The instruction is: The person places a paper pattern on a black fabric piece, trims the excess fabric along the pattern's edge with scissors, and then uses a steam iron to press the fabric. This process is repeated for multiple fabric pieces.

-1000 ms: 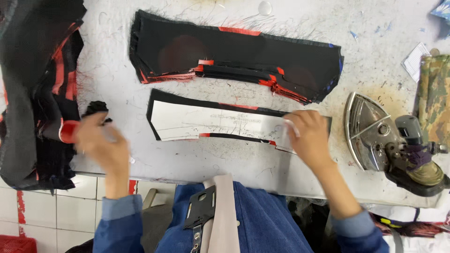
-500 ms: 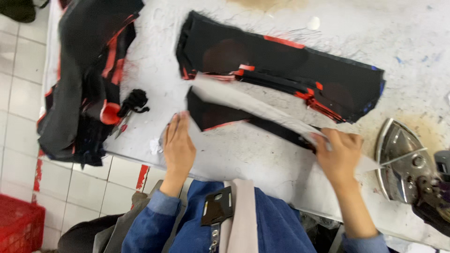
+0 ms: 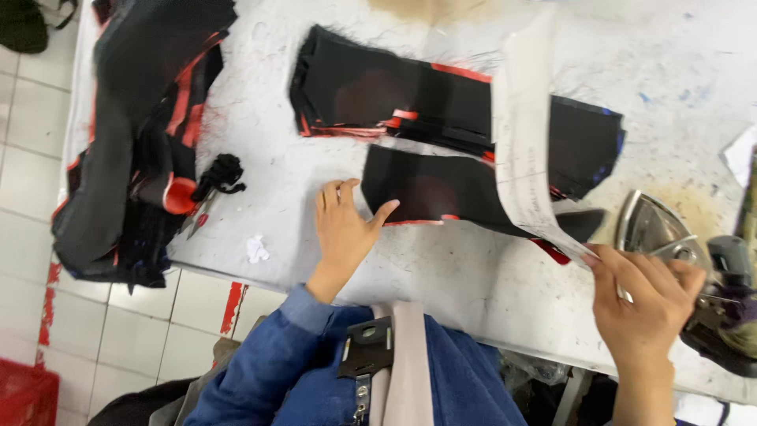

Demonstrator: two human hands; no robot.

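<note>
Left hand (image 3: pixel 344 225) is flat on the white table (image 3: pixel 441 272), thumb touching the edge of the nearer black fabric piece (image 3: pixel 430 189). Right hand (image 3: pixel 643 304) pinches a long white paper pattern (image 3: pixel 524 134), lifted and curling over both black pieces, with the iron (image 3: pixel 658 229) just beside it.

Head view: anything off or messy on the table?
Yes. The fabric pile hangs over the table's left edge, and the surface is stained, with a brownish scorch patch by the iron. A paper scrap lies near the front edge.
</note>
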